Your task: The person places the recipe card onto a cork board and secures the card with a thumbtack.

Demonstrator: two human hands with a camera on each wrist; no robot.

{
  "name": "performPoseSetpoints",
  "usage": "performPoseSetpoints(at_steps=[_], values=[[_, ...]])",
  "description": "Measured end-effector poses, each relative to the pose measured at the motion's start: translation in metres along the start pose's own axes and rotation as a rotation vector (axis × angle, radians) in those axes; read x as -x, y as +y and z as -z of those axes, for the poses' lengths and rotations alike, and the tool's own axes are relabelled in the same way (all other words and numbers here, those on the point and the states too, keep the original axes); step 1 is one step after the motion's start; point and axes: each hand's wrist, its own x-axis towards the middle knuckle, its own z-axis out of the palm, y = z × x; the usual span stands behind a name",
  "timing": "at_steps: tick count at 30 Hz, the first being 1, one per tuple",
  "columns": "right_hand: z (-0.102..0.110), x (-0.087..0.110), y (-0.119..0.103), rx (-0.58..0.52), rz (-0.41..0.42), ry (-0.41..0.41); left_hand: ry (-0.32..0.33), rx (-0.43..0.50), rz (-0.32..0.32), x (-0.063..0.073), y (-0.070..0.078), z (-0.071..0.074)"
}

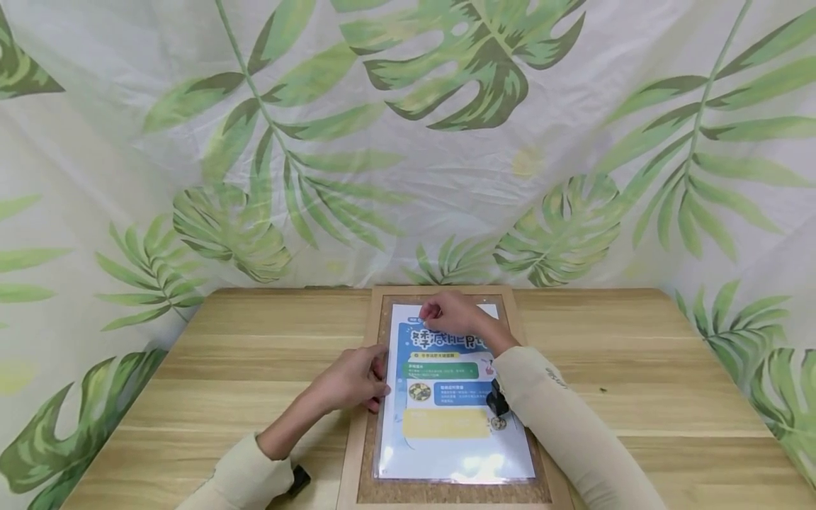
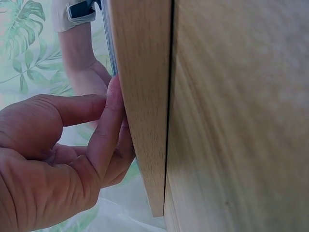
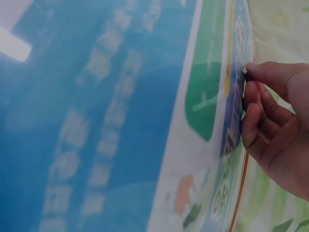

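A laminated poster (image 1: 446, 453) with blue, green and yellow printed blocks lies on a cork board (image 1: 382, 489) with a light wooden frame (image 2: 145, 121). At the poster's left edge, my left hand (image 1: 353, 379) rests its fingertips along the edge of the board, thumb near the sheet. The left wrist view shows those fingers (image 2: 113, 96) touching the inner side of the frame. Higher up, my right hand (image 1: 454, 313) is over the poster's title. Its thumb and fingers pinch a small dark thing (image 3: 248, 76) against the sheet; its kind is mostly hidden by the fingertips.
The board lies on a wood-grain table (image 1: 637, 368), with tabletop on both sides. A leaf-printed curtain (image 1: 408, 177) hangs behind the table. A black wrist device (image 1: 298, 480) sits at the left sleeve, another (image 1: 497, 400) below the right forearm. A dark speck (image 1: 603, 389) lies at right.
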Motion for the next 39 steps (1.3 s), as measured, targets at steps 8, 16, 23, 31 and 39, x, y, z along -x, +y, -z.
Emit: performPoseSetpoints(at_steps=[8,16,23,31,39], values=[[-0.005,-0.009,-0.008,0.001,0.025,0.008,-0.015,0.012,-0.018,0.001,-0.003,0.0],[-0.011,-0.017,-0.005,0.001,0.044,0.067,-0.019,0.002,-0.012,0.001,-0.003,-0.002],[-0.015,-0.025,-0.01,-0.001,0.054,0.093,-0.018,-0.008,-0.024,0.0,-0.002,-0.001],[-0.018,-0.033,-0.016,-0.014,0.049,0.112,-0.017,0.004,-0.028,0.0,-0.004,0.0],[-0.021,-0.04,-0.019,-0.012,0.038,0.141,-0.019,0.014,-0.029,-0.001,-0.006,0.0]])
